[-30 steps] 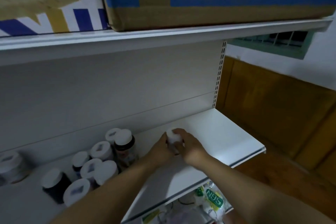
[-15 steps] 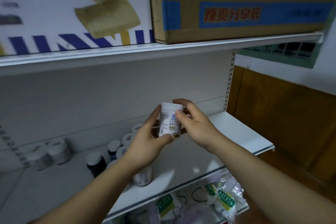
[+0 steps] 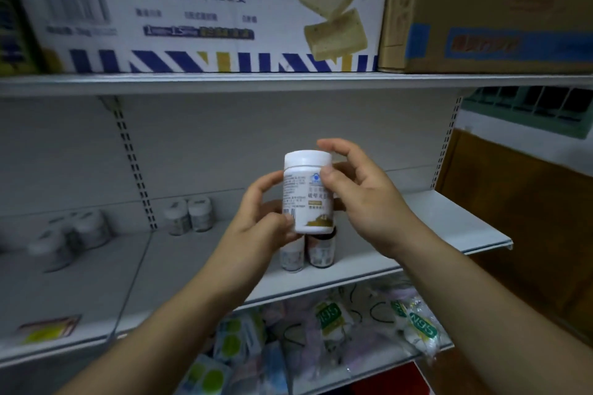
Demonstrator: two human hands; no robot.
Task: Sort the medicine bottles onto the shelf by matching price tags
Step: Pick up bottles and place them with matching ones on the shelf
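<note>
While gripping unplaced white-capped medicine bottle (image 3: 307, 192) in left hand (image 3: 256, 224) and right hand (image 3: 365, 199): partway, other bottles (image 3: 189, 216) shelved far left

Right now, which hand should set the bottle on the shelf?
Left, probably: the left hand wraps the bottle low on its body; the right hand only pinches it near the cap.

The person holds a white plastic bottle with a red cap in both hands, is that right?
Not quite: the head view shows the round cap is white, not red. The left hand and the right hand do both hold the white plastic medicine bottle.
</note>
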